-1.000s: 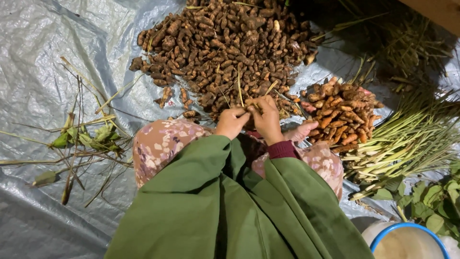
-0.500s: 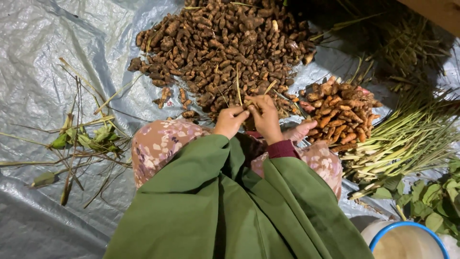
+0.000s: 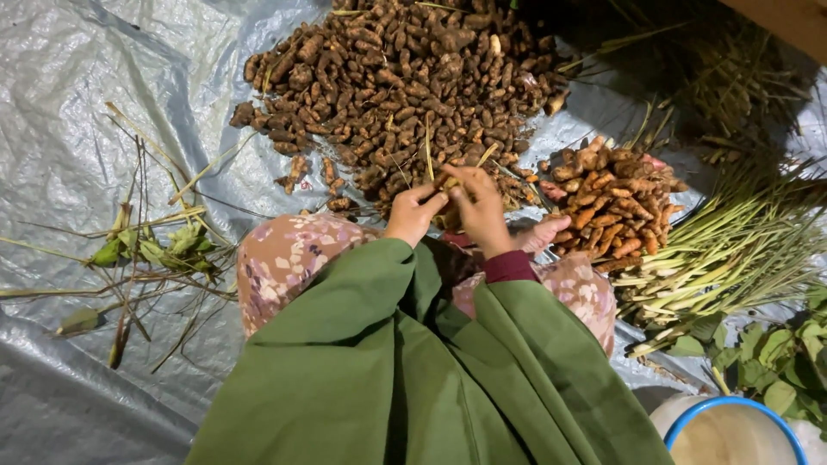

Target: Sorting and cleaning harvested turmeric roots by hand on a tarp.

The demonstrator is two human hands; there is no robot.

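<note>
Left hand (image 3: 412,215) and right hand (image 3: 479,207) are pinching one small root (image 3: 450,183) together beside the brown root pile (image 3: 405,86) on the grey tarp (image 3: 69,129), apparently cleaning it, needing careful fingertip pulling.

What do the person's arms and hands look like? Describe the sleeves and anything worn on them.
Both arms are draped in a loose olive-green garment with broad folds. A dark maroon cuff shows at the right wrist. The left hand and right hand are bare: no gloves, and no rings or bracelets that I can make out.
</note>
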